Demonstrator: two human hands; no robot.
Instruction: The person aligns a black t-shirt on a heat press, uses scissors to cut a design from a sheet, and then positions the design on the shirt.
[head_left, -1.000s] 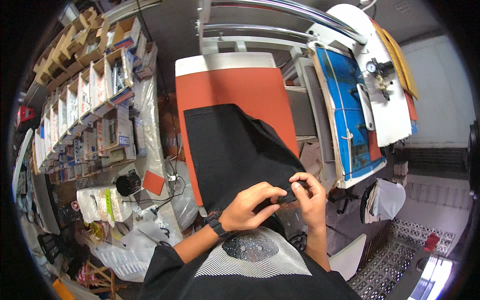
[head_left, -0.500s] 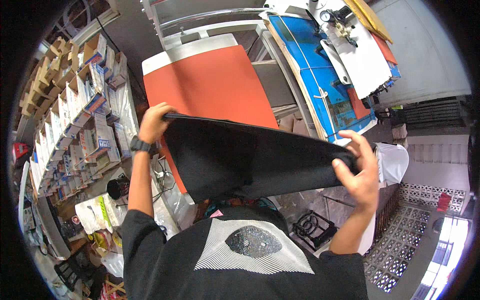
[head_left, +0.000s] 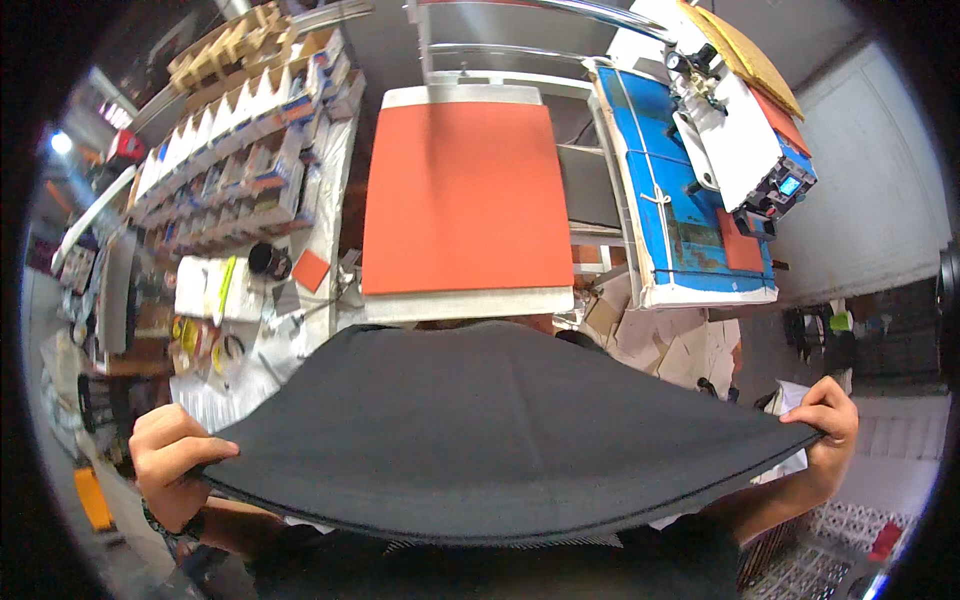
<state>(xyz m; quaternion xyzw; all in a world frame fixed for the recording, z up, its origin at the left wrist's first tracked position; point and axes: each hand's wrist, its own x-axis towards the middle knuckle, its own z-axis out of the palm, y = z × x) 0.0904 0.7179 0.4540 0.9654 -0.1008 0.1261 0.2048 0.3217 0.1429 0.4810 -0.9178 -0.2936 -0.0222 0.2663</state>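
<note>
A large piece of black fabric [head_left: 510,430] is stretched wide in front of my chest, its near hem curving between my two hands. My left hand [head_left: 172,462] pinches one end of that hem, thumb on top. At the other end my right hand [head_left: 828,412] grips the hem between thumb and bent fingers. Beyond the fabric lies a flat orange pad [head_left: 465,200] on a pale platen [head_left: 470,303]. The fabric's far edge hangs close to the platen's near side; whether they touch I cannot tell.
To the left, a bench carries rows of open cardboard boxes [head_left: 240,130] and a black cup [head_left: 268,260]. At the right stand a blue board [head_left: 680,210] tied with white cord and a white machine part [head_left: 735,150] with a small screen. Loose cardboard [head_left: 655,345] lies below.
My hands have moved apart and nearer to my body, spreading the folded black fabric out wide. The view has shifted, and the whole orange pad now shows.
</note>
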